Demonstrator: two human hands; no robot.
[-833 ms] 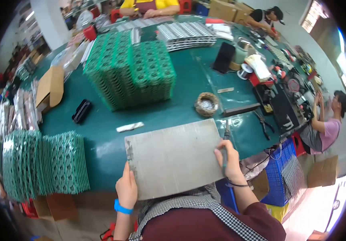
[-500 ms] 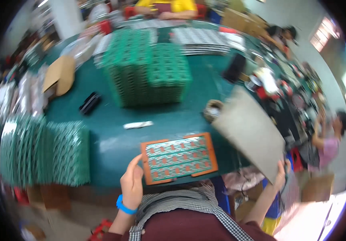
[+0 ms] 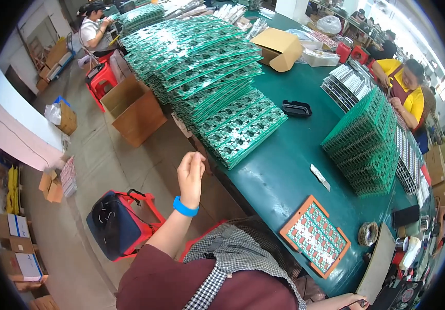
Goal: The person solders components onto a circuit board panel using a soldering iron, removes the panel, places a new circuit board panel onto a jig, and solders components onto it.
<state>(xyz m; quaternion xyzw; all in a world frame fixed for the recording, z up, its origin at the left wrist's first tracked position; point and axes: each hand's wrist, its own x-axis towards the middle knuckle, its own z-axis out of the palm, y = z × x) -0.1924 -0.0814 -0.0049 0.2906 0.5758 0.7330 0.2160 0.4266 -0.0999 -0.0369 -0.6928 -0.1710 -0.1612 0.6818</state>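
My left hand (image 3: 190,174) is raised off the table's left side, over the floor, with a blue band on the wrist. Its fingers are gathered against the thumb and hold nothing. Only a sliver of my right hand (image 3: 347,300) shows at the bottom edge, beside the lower end of a grey board (image 3: 377,264); its grip is hidden. An orange-framed tray with a green circuit board (image 3: 315,235) lies flat on the green table (image 3: 284,170) in front of me, touched by neither hand.
Fanned stacks of green circuit boards (image 3: 207,77) fill the table's left; another stack (image 3: 369,144) stands at the right. A tape roll (image 3: 369,233), a white strip (image 3: 319,176) and a black holder (image 3: 297,108) lie between. A backpack on a red stool (image 3: 121,222) and cardboard boxes (image 3: 134,108) stand on the floor. A person in yellow (image 3: 406,88) works opposite.
My head has turned left. The right hand carried the grey board off the orange-framed tray to the right, and the left hand let go of the tray and rose over the floor.
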